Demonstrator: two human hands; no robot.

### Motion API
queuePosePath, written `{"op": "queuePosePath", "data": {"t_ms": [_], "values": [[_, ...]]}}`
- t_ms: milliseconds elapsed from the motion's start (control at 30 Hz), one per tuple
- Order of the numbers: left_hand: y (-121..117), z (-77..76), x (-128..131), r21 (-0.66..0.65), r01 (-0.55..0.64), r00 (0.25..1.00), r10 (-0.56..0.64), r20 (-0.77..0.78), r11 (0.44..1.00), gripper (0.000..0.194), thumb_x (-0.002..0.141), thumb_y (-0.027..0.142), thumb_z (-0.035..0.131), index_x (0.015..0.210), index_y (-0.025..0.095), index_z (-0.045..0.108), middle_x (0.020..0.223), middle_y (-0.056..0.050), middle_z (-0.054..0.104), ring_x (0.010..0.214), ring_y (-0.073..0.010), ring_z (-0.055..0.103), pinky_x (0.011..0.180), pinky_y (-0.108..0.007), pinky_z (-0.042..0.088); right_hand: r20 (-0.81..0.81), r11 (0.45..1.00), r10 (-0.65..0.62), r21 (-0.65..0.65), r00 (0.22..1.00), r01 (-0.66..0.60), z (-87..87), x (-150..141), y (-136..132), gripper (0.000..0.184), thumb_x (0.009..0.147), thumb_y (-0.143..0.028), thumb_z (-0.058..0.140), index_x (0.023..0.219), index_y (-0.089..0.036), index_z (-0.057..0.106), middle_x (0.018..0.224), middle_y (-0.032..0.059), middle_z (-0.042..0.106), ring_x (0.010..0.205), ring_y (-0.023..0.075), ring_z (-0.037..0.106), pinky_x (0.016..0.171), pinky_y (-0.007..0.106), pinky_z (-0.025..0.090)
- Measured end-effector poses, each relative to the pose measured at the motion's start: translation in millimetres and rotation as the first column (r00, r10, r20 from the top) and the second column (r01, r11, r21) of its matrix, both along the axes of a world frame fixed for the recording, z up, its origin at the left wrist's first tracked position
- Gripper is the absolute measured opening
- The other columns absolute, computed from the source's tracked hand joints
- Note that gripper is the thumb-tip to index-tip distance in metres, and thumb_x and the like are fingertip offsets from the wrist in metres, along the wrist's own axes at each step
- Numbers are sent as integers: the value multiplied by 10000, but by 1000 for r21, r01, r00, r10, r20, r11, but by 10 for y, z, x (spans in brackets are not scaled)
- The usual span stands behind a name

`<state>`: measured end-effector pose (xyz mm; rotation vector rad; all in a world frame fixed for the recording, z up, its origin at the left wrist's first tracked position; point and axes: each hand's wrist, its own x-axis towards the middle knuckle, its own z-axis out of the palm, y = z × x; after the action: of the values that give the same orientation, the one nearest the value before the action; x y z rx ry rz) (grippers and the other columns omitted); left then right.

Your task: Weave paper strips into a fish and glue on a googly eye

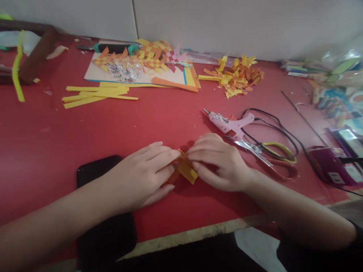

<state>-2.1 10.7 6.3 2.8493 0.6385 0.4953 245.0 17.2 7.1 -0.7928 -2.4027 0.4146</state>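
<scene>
Between my two hands, just above the red tabletop, is a small piece of folded yellow and orange paper strips point(187, 170). My left hand point(151, 173) closes on its left side, the fingers bent over an orange part. On the other side my right hand point(218, 160) pinches the upper right of the paper with thumb and fingertips. The fingers cover much of the piece, so its full shape is hidden. A black phone point(107, 238) lies under my left forearm. Beyond my right hand rest a pink glue gun point(229, 124) and scissors point(256, 149).
Loose yellow strips point(96, 95) lie at the back left, near woven paper pieces point(153, 54) on paper sheets. A heap of paper scraps point(241, 75) sits at the back. To the right are a black cord point(283, 128) and a purple box point(334, 166). A wall stands behind.
</scene>
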Motion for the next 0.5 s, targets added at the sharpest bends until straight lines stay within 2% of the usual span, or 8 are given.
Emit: {"op": "queuePosePath", "data": {"t_ms": [100, 167, 267, 367, 433, 500], "values": [[13, -1, -8, 24, -2, 1000, 1, 15, 1000, 279, 933, 254, 549, 1086, 64, 684, 1188, -194, 655, 1087, -317, 618, 1035, -525, 482, 45, 983, -185, -13, 982, 185, -11, 55, 61, 158, 879, -153, 562, 973, -170, 687, 946, 83, 734, 884, 210, 663, 845, 383, 509], [23, -16, -14, 35, -3, 1000, 3, 16, 999, 300, 939, 270, 544, 1097, 59, 687, 1202, -196, 659, 1099, -325, 610, 1027, -519, 485, 92, 975, -222, -8, 971, 223, -18, 87, 93, 142, 874, -178, 588, 979, -180, 684, 971, 86, 722, 926, 227, 648, 875, 402, 504], [30, -45, -16, 45, 0, 1000, -1, 19, 999, 311, 952, 298, 543, 1133, 84, 678, 1171, -150, 699, 1131, -316, 607, 1080, -542, 431, 104, 994, -97, -41, 990, 101, -7, 115, 123, 131, 885, -195, 611, 1002, -175, 667, 977, 87, 702, 933, 216, 634, 884, 395, 501], [17, -55, -15, 78, -21, 999, 18, 30, 997, 276, 967, 291, 519, 1138, 136, 670, 1110, -84, 736, 1191, -296, 598, 1166, -580, 301, 89, 994, 67, -91, 994, -59, 26, 125, 129, 118, 905, -208, 620, 1005, -158, 655, 922, 82, 689, 889, 193, 619, 862, 373, 505], [4, -44, -17, 100, -20, 1000, 18, 24, 995, 249, 972, 283, 495, 1092, 161, 676, 1112, -72, 740, 1245, -286, 572, 1190, -581, 252, 91, 987, 117, -119, 989, -106, 48, 124, 119, 95, 917, -202, 605, 983, -156, 656, 862, 73, 685, 839, 181, 602, 827, 362, 504], [-6, -25, -24, 136, 2, 1000, -6, 30, 991, 243, 974, 280, 484, 1067, 168, 677, 1120, -72, 743, 1261, -276, 563, 1191, -560, 263, 86, 981, 148, -143, 985, -134, 61, 113, 100, 83, 925, -195, 588, 957, -164, 658, 798, 53, 680, 782, 168, 585, 791, 349, 499]]}}
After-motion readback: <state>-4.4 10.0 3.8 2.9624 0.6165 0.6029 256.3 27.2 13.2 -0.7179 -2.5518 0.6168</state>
